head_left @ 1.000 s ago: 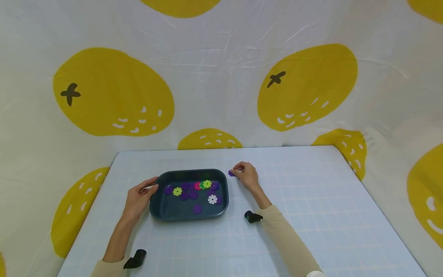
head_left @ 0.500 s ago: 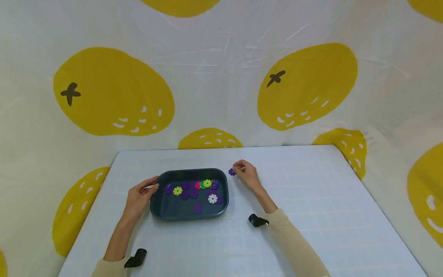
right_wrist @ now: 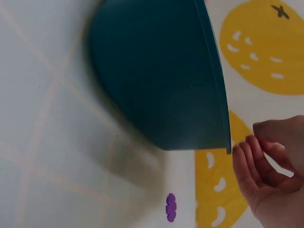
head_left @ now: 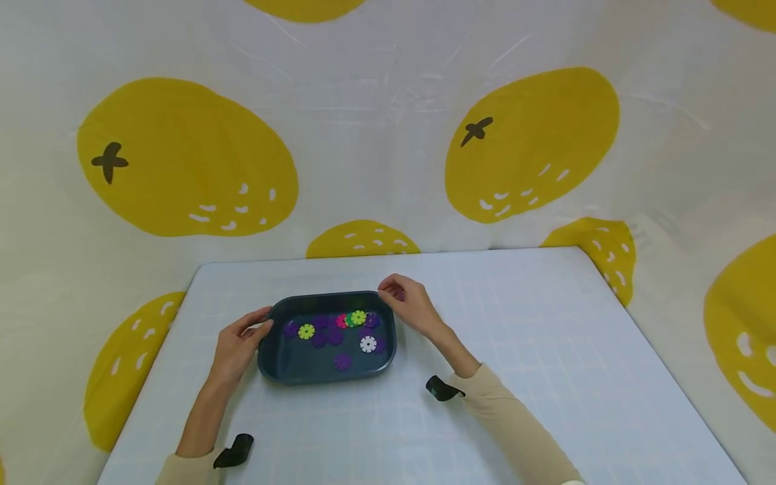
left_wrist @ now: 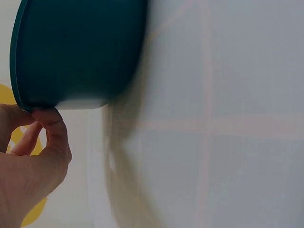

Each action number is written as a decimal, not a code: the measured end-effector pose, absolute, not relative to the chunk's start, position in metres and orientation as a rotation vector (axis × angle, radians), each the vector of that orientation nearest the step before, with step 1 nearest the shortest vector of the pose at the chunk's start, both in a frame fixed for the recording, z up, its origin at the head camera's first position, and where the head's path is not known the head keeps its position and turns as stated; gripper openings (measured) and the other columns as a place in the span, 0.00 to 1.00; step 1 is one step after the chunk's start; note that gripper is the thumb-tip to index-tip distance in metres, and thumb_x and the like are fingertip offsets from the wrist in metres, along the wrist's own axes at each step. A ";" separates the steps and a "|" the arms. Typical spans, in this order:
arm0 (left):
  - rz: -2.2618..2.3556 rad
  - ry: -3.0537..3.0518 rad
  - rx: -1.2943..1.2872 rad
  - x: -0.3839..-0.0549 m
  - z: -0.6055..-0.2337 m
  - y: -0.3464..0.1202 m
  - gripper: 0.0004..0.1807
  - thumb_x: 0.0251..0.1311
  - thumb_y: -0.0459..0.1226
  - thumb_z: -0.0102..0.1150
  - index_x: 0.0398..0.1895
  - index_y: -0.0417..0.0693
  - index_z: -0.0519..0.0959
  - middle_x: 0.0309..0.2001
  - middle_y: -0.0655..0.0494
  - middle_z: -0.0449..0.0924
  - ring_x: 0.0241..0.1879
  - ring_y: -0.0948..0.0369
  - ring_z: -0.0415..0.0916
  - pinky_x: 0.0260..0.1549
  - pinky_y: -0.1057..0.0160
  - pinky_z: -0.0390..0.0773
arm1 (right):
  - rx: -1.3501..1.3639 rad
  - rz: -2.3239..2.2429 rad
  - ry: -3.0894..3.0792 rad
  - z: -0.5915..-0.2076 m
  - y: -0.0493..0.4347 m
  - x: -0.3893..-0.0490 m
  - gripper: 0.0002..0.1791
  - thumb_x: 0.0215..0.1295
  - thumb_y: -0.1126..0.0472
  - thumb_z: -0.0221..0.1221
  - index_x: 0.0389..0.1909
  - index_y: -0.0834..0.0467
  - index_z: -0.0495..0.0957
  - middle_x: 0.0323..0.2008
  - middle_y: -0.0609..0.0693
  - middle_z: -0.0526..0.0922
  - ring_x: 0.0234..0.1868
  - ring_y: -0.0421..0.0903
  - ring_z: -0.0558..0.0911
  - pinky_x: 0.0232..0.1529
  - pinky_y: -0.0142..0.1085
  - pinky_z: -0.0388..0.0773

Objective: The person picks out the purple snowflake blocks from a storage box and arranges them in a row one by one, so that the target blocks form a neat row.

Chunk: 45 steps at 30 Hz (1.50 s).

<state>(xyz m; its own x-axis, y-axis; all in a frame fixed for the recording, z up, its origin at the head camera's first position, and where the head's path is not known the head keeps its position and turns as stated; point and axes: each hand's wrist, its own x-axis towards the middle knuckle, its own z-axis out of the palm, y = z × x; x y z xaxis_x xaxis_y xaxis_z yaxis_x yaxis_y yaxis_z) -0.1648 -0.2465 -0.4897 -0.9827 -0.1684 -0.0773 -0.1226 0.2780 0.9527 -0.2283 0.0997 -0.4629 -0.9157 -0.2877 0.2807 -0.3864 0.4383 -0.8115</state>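
Note:
A dark teal tray [head_left: 303,374] stands on the table, holding several flower-shaped notched discs, such as a white disc [head_left: 368,344], a yellow disc [head_left: 306,331] and purple ones. My left hand [head_left: 238,342] pinches the tray's left rim between thumb and fingers. Close to the tray's far right corner, my right hand [head_left: 411,304] hovers with loosely bent fingers and nothing between them. In the right wrist view its fingertips [right_wrist: 239,151] are just off the rim. One purple disc [right_wrist: 171,207] lies on the table outside the tray; in the head view my right hand mostly covers it.
The table [head_left: 533,350] has a pale checked cover. Behind it hangs a white curtain [head_left: 364,135] printed with large yellow fruit. Black wrist cameras sit at both forearms.
My right hand has left the purple disc outside the tray and shifted left to the tray's far right corner. The left hand keeps its grip. The head view has shifted slightly.

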 end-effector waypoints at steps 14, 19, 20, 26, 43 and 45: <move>-1.854 -2.480 0.288 -0.166 -0.488 -0.248 0.26 0.73 0.44 0.62 0.68 0.41 0.76 0.57 0.46 0.75 0.37 0.72 0.78 0.36 0.74 0.78 | 1.208 1.376 -2.549 -0.457 0.066 -0.210 0.10 0.70 0.70 0.63 0.50 0.67 0.80 0.45 0.60 0.83 0.44 0.49 0.82 0.48 0.40 0.83; -1.861 -2.483 0.303 -0.168 -0.488 -0.248 0.26 0.73 0.44 0.62 0.68 0.41 0.76 0.58 0.46 0.75 0.37 0.72 0.78 0.37 0.74 0.79 | 1.380 1.334 -2.571 -0.463 0.060 -0.205 0.11 0.70 0.70 0.63 0.51 0.69 0.79 0.46 0.62 0.83 0.48 0.53 0.83 0.52 0.43 0.82; -1.860 -2.484 0.304 -0.168 -0.488 -0.248 0.26 0.73 0.44 0.62 0.69 0.41 0.76 0.58 0.46 0.75 0.37 0.72 0.78 0.37 0.74 0.79 | 1.408 1.319 -2.580 -0.464 0.058 -0.205 0.11 0.70 0.70 0.63 0.51 0.69 0.79 0.47 0.62 0.83 0.48 0.54 0.83 0.53 0.43 0.82; -1.872 -2.476 0.312 -0.166 -0.488 -0.247 0.26 0.73 0.43 0.62 0.69 0.41 0.75 0.60 0.44 0.74 0.38 0.72 0.78 0.39 0.75 0.79 | 1.531 1.147 -2.654 -0.473 0.050 -0.201 0.13 0.72 0.66 0.63 0.53 0.66 0.80 0.49 0.58 0.83 0.51 0.51 0.81 0.59 0.34 0.76; -1.903 -2.490 0.329 -0.167 -0.487 -0.248 0.29 0.73 0.44 0.62 0.71 0.42 0.73 0.63 0.43 0.72 0.41 0.71 0.78 0.40 0.75 0.79 | 1.560 0.750 -2.936 -0.477 0.043 -0.195 0.17 0.65 0.56 0.71 0.53 0.54 0.85 0.49 0.44 0.84 0.51 0.37 0.80 0.55 0.26 0.74; -1.912 -2.480 0.323 -0.167 -0.487 -0.248 0.28 0.73 0.44 0.61 0.71 0.41 0.73 0.63 0.43 0.72 0.41 0.71 0.78 0.41 0.75 0.79 | 1.562 0.762 -2.960 -0.477 0.042 -0.195 0.16 0.65 0.58 0.71 0.53 0.54 0.85 0.49 0.45 0.84 0.50 0.38 0.80 0.54 0.25 0.74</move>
